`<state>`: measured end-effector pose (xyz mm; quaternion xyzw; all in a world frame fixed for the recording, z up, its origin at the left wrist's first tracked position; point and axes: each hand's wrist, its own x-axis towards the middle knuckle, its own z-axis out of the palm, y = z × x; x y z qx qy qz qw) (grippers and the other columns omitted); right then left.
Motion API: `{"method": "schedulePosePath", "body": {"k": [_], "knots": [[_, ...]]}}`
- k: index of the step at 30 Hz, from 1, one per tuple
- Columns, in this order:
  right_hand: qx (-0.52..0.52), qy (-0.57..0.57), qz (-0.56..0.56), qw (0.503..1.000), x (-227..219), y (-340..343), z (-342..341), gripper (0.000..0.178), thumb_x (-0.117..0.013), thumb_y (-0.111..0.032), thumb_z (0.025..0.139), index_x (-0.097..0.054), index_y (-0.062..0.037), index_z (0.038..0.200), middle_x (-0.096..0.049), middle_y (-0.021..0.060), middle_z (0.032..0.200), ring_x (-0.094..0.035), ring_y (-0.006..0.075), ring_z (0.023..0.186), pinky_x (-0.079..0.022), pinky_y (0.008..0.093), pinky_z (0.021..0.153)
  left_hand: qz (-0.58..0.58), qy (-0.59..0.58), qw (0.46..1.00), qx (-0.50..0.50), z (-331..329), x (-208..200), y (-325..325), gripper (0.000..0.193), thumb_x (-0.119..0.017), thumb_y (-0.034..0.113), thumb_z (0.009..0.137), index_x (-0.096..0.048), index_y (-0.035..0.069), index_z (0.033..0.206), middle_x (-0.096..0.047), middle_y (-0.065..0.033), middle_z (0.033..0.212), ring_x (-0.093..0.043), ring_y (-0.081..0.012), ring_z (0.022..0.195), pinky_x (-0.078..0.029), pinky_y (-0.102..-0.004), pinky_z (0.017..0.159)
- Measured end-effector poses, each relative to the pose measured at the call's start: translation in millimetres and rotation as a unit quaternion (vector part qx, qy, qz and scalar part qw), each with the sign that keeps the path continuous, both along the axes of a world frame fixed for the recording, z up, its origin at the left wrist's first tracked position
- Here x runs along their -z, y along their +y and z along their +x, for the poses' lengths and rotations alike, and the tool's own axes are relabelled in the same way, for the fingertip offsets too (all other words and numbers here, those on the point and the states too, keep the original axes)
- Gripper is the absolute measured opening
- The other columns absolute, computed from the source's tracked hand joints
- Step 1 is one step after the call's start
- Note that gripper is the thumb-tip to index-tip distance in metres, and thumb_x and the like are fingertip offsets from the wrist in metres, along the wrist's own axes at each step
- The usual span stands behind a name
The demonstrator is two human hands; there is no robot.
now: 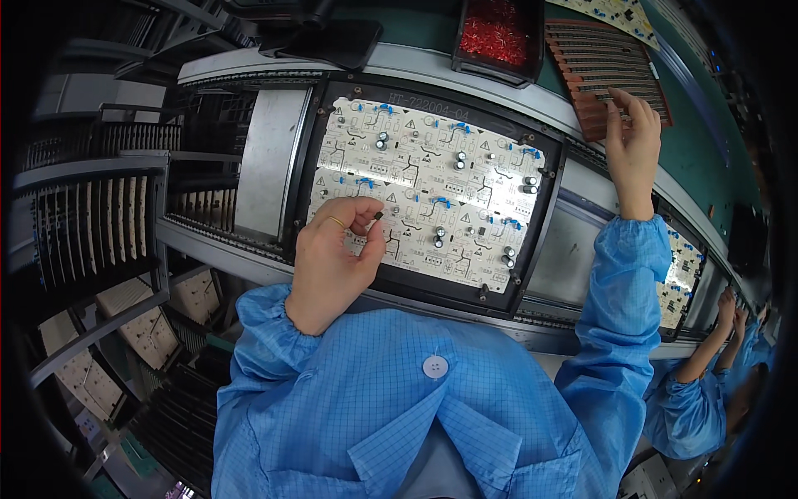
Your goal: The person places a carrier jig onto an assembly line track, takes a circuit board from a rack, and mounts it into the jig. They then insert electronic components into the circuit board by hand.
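Over a populated circuit board, one hand pinches a part while the other visits the tray

Across the scene runs a metal conveyor [416, 62], and on it lies a black frame [536, 224] that surrounds a pale circuit board [353, 150]. Beyond the far rail, to the right, a reddish-brown ribbed tray [590, 121] lies at a slant; just left of it stands a dark bin [499, 76] heaped with red pieces [499, 33].

The right hand [634, 154] reaches over the near end of the tray, fingers bent downward; whether they grip anything, I cannot tell. The left hand [337, 258] hangs over the board's near-left area, thumb and fingertips closed on a small dark component [378, 215], which sits at the very tips. Whether that hand touches the board is unclear.

Among the board's parts are dark cylinders [382, 140] and, smaller, blue parts [386, 108] in clusters. With the hand so low, a knuckle or cuff could probably tip a neighbouring part. The slim pinch might let the component slip or twist, most likely if attention goes to the tray; dropped, it could be lost among the similar dark parts.
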<state>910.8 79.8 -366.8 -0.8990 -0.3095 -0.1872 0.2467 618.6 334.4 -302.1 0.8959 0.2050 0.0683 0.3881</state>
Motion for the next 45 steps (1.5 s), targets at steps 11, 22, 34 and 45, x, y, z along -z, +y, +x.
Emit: {"method": "schedulePosePath", "body": {"k": [11, 22, 34, 45], "knots": [[-0.020, -0.044, 0.021, 0.999, 3.3, -9.7, 8.9, 0.018, -0.066, -0.003, 0.081, -0.066, -0.0061, 0.099, -0.063, 0.0102, 0.096, -0.056, 0.0305, 0.093, -0.046, 0.0390, 0.082, -0.025, 0.001, 1.000, -0.012, -5.4, 6.0, 5.6, 0.020, -0.064, -0.005, 0.082, -0.064, -0.003, 0.102, -0.064, -0.0076, 0.089, -0.061, -0.0128, 0.081, -0.050, -0.0258, 0.074], [-0.125, -0.047, -0.012, 0.991, -7.1, 11.7, 24.9, 0.016, -0.070, -0.004, 0.076, -0.067, -0.0085, 0.092, -0.059, 0.0075, 0.092, -0.054, 0.0277, 0.092, -0.047, 0.0384, 0.081, -0.258, 0.036, 0.964, -0.054, -10.6, 2.9, 11.7, 0.014, -0.058, -0.004, 0.089, -0.059, -0.001, 0.103, -0.063, -0.0036, 0.094, -0.055, -0.0041, 0.080, -0.042, -0.0167, 0.070], [-0.208, -0.107, -0.084, 0.969, 5.2, 24.2, 48.0, 0.018, -0.065, -0.004, 0.080, -0.061, -0.0065, 0.097, -0.057, 0.0082, 0.102, -0.052, 0.0317, 0.097, -0.044, 0.0393, 0.085, -0.239, 0.037, 0.967, -0.084, -8.0, 4.4, 0.2, 0.018, -0.062, -0.006, 0.083, -0.063, -0.002, 0.101, -0.063, -0.0031, 0.086, -0.057, -0.0074, 0.077, -0.048, -0.0215, 0.072], [-0.225, 0.047, 0.168, 0.959, -78.6, -3.3, -57.8, 0.012, -0.053, 0.002, 0.091, -0.058, 0.0009, 0.102, -0.057, 0.0122, 0.109, -0.054, 0.0225, 0.108, -0.044, 0.0334, 0.091, -0.111, -0.009, 0.989, -0.093, -16.9, 21.5, -15.8, 0.021, -0.064, -0.007, 0.078, -0.065, -0.003, 0.099, -0.064, -0.0071, 0.093, -0.059, -0.0088, 0.069, -0.050, -0.0229, 0.066]]}}
